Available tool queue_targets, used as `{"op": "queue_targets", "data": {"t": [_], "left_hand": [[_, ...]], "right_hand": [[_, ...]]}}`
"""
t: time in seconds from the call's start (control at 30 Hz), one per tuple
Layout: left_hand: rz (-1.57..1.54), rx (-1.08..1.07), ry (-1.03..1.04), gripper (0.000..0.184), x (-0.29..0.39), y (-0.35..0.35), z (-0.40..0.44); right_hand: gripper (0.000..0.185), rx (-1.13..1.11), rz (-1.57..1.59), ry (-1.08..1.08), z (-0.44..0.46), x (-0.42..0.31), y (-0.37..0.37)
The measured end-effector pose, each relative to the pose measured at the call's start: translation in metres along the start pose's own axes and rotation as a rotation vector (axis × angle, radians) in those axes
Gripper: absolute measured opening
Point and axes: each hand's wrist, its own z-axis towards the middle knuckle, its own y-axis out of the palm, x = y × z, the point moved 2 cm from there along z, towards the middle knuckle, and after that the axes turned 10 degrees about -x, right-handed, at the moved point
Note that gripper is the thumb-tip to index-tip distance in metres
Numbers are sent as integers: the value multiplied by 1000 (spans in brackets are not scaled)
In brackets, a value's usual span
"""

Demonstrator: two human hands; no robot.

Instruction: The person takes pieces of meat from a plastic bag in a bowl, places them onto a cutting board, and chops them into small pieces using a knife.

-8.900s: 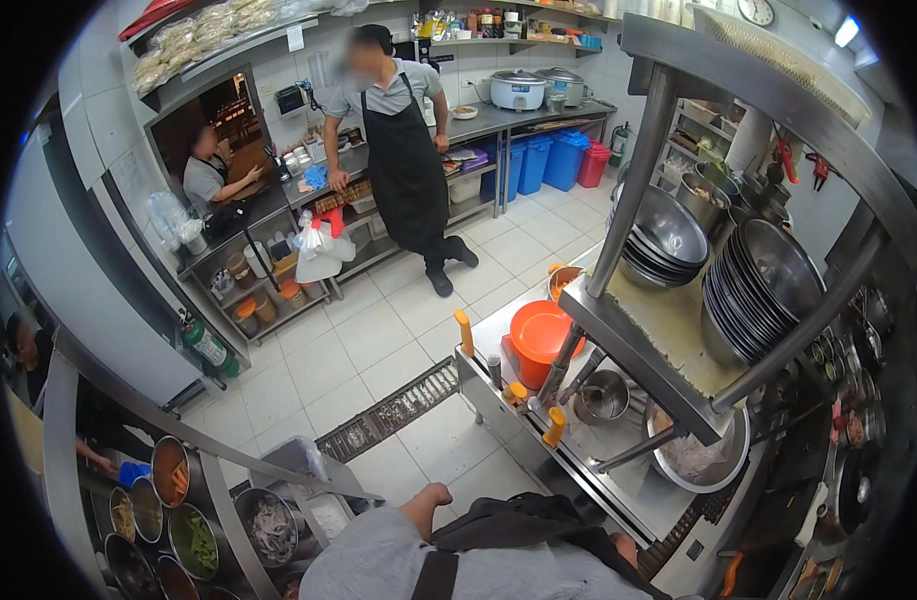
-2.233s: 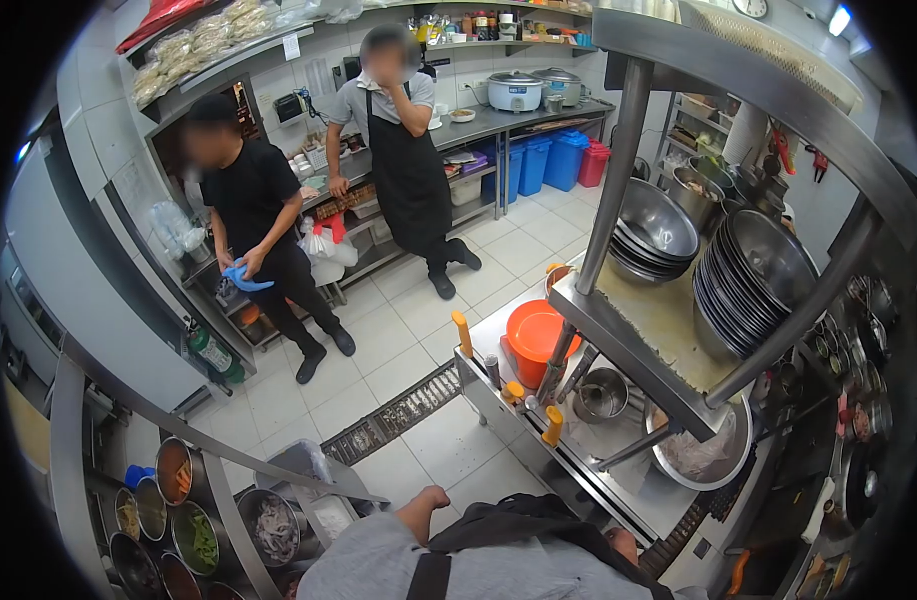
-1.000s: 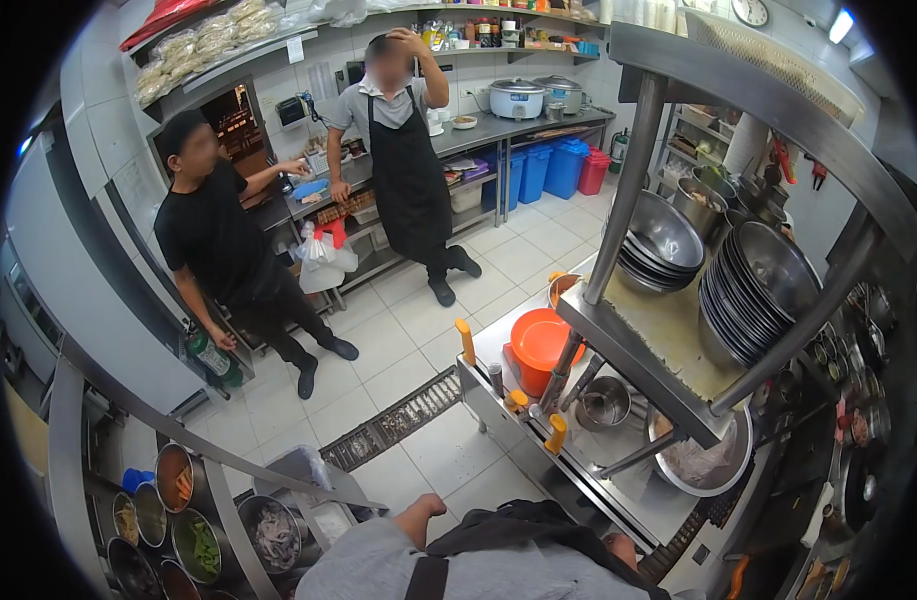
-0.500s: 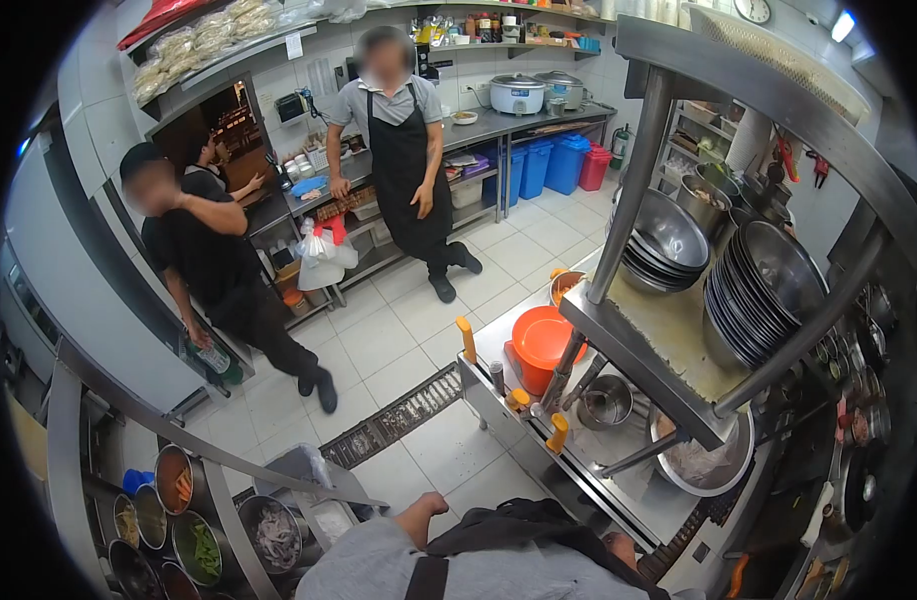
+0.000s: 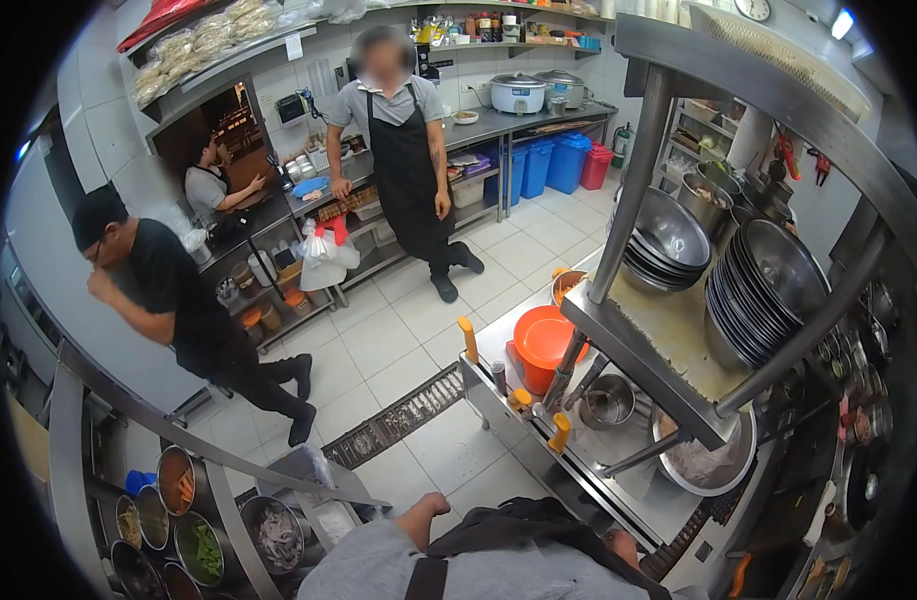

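Observation:
My left hand [image 5: 436, 504] is low in front of my body, just past my grey sleeve. Its fingers look curled in, and I see nothing in them. Near it are the floor tiles and a metal counter corner with a white-filled tray [image 5: 333, 521]. Only a bit of my right hand or forearm [image 5: 622, 546] shows beside my black apron [image 5: 509, 525], close to the steel work table [image 5: 619, 482]; its fingers are hidden. On that table stand an orange tub [image 5: 549, 338], a metal pot [image 5: 608, 402] and a large steel bowl [image 5: 719, 460].
A steel shelf [image 5: 644, 345] with stacked metal bowls [image 5: 764, 285] rises at right. Food containers [image 5: 201, 545] sit at lower left. A floor drain [image 5: 399, 415] crosses ahead. One aproned person [image 5: 404, 150] leans at the back counter; another [image 5: 169, 290] walks at left.
The person in black at left has moved further left, uncovering the back counter and a third person at the opening. My hands have hardly moved.

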Motion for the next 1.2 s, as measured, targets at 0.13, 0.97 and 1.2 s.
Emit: {"op": "queue_targets", "data": {"t": [0.13, 0.97, 1.2], "left_hand": [[-31, -6, -19, 34, -4, 2, 5], [-90, -18, 101, 38, 38, -40, -39], [23, -54, 122, 37, 63, -45, -24]], "right_hand": [[20, 24, -8, 3, -1, 3, 1], [25, -40, -125, -144, -12, -9, 23], [25, 178, 577, -492, -84, -157, -154]]}}
